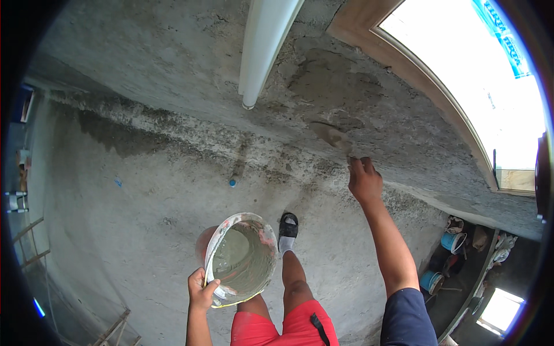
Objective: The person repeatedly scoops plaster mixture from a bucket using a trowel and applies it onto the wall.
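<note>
Left hand on bucket, right hand on trowel.
Near, left: thumb and curled fingers pinch the bucket's rim; grey wet mix inside. Farther, right: fingers closed round the trowel's handle, mostly hidden; blade at the rough grey wall, exact contact unclear, near a darker patch on that wall.

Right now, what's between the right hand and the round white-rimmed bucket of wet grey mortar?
In the head view, the person's black sandal shows beside the bucket; from there toward the right hand, grey concrete floor.
</note>
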Demonstrator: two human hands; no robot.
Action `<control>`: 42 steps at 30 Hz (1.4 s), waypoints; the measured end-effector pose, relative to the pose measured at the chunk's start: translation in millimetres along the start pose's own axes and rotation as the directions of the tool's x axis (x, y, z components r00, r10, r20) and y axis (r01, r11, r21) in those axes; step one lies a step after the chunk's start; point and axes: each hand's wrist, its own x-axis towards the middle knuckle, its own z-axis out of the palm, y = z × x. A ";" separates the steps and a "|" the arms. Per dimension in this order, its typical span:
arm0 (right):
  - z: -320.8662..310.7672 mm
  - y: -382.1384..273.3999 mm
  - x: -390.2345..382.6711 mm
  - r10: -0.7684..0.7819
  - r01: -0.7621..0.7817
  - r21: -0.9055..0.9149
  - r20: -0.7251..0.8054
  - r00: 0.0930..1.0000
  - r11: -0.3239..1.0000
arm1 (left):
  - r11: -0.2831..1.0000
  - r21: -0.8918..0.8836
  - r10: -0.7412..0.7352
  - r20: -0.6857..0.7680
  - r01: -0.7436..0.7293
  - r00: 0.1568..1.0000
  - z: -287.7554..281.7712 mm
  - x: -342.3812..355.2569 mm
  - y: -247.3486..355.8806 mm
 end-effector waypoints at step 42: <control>-121.5 -66.6 -191.1 0.394 -0.838 0.546 0.767 0.506 0.014 | 0.976 -0.026 0.214 -0.045 -0.215 0.976 -21.4 -74.5 93.8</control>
